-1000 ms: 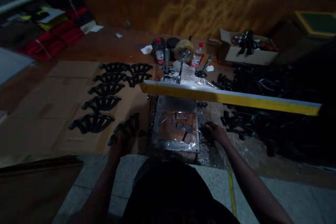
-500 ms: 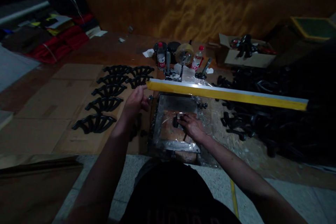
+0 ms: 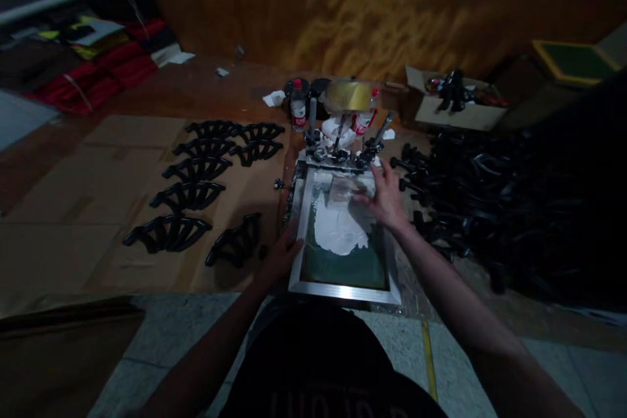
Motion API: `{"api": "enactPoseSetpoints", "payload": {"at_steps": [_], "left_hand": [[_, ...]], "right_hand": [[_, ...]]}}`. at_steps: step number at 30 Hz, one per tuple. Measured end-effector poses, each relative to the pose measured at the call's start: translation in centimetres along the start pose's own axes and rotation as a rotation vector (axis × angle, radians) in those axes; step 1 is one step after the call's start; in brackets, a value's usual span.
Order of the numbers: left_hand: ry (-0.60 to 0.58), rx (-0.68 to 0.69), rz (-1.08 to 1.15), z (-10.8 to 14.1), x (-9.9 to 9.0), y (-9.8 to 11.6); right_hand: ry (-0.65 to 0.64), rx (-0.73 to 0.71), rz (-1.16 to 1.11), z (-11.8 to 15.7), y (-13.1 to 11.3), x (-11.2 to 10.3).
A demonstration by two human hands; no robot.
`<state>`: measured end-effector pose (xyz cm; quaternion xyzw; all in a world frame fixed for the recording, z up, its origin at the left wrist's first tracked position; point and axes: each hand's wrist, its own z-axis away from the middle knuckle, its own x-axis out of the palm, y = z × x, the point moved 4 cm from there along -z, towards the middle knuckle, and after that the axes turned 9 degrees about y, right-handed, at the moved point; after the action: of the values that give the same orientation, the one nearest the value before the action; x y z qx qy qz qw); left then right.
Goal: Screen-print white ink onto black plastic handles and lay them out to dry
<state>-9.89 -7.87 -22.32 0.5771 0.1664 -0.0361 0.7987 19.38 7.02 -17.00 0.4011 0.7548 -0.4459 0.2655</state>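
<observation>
A screen-printing frame (image 3: pixel 345 292) with metal edges lies flat in front of me, its green mesh partly covered with white ink (image 3: pixel 340 232). My left hand (image 3: pixel 283 253) is at the frame's left edge, thumb on the rim and the other fingers partly hidden in shadow. Over the far part of the mesh, my right hand (image 3: pixel 386 199) has its fingers apart, the thumb at the right end of a blurred squeegee (image 3: pixel 343 191). Hinge clamps (image 3: pixel 337 155) stand behind the frame. The block seen under my right hand earlier is now hidden.
Rows of black curved parts (image 3: pixel 181 196) lie on cardboard (image 3: pixel 93 176) to the left. A dark heap of similar pieces (image 3: pixel 470 202) is on the right. Bottles (image 3: pixel 298 106), a roll of tape (image 3: pixel 349 96) and an open carton (image 3: pixel 458 111) stand at the back.
The raised screen-printing frame has come down flat, with my left hand lowered along its left side. My right hand has moved from the block below up to the squeegee.
</observation>
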Motion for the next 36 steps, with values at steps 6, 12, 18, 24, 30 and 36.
{"api": "enactPoseSetpoints", "payload": {"at_steps": [6,12,18,24,30,36], "left_hand": [[-0.024,0.014,-0.09,-1.6,1.2,-2.9],[-0.037,-0.005,-0.091,-1.7,1.3,-3.4],[-0.051,-0.01,-0.076,-1.7,1.4,-3.4],[-0.003,-0.01,-0.053,-1.4,1.3,-3.0],[-0.036,0.003,-0.043,-0.8,0.2,-0.1],[0.088,0.008,0.095,-1.0,-1.9,6.9]], "right_hand": [[-0.526,-0.164,0.232,1.3,-8.3,4.2],[-0.748,-0.528,0.067,7.3,-8.5,2.5],[-0.701,-0.521,0.036,6.3,-8.6,2.1],[-0.647,-0.579,-0.078,9.6,-7.7,2.5],[-0.434,-0.273,-0.016,2.5,-7.6,2.4],[-0.08,0.094,-0.028,-4.9,0.1,-2.8]]}}
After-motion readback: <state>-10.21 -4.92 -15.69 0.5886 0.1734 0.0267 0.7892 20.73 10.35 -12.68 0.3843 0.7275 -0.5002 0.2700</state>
